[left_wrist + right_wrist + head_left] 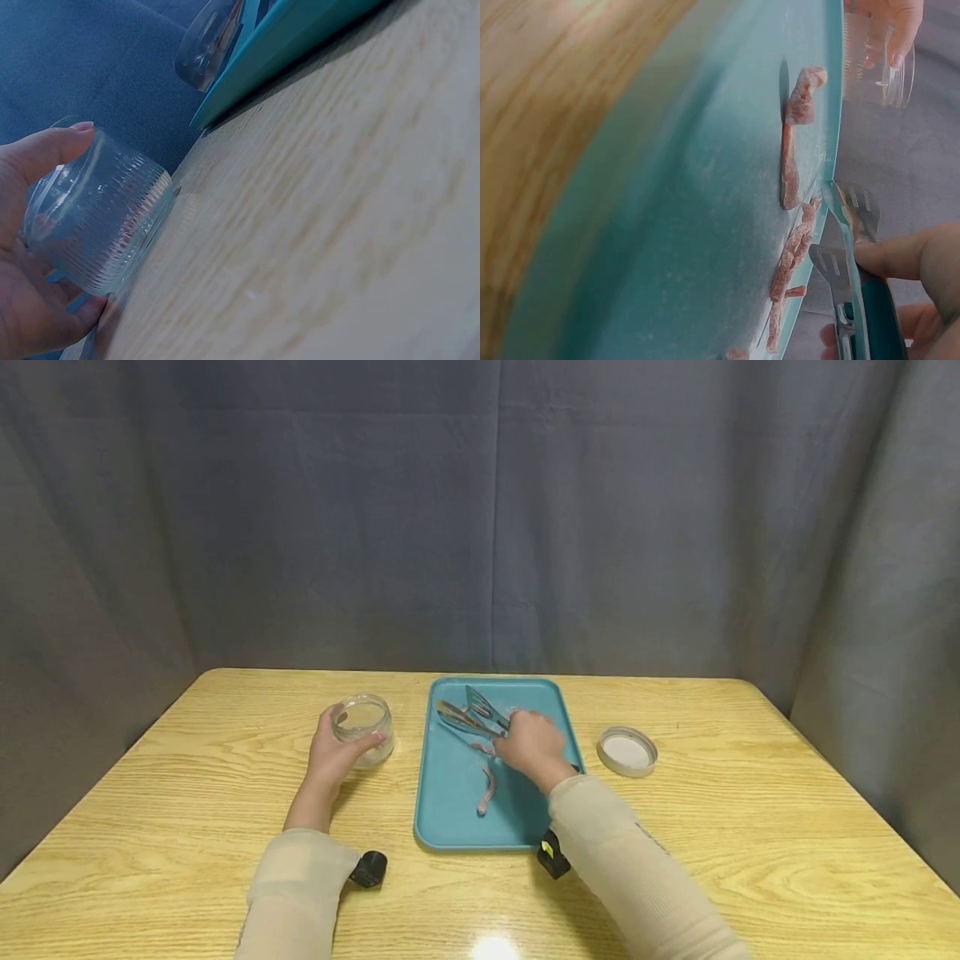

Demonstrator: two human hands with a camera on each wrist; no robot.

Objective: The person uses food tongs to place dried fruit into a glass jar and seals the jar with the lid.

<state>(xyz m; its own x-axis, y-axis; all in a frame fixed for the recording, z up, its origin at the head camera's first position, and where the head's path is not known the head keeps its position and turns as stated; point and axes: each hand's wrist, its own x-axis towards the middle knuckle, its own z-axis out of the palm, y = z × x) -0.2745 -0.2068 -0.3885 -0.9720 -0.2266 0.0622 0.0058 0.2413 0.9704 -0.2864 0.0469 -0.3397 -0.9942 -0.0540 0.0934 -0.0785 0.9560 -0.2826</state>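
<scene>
My left hand grips a clear glass jar from its left side, thumb across the near wall and fingers behind. In the left wrist view, the jar's ribbed wall shows, its base right at the tabletop. Metal tongs with slotted ends and teal handles are in my right hand, over the far half of a teal tray. Their two ends stand apart with nothing between them. Several pinkish strips, powdered white like floured meat, lie on the tray; one curved strip is nearest me.
A round jar lid lies inside up on the wooden table, right of the tray. Grey curtains hang behind and on both sides. The tray's raised rim runs between the strips and the jar in the right wrist view.
</scene>
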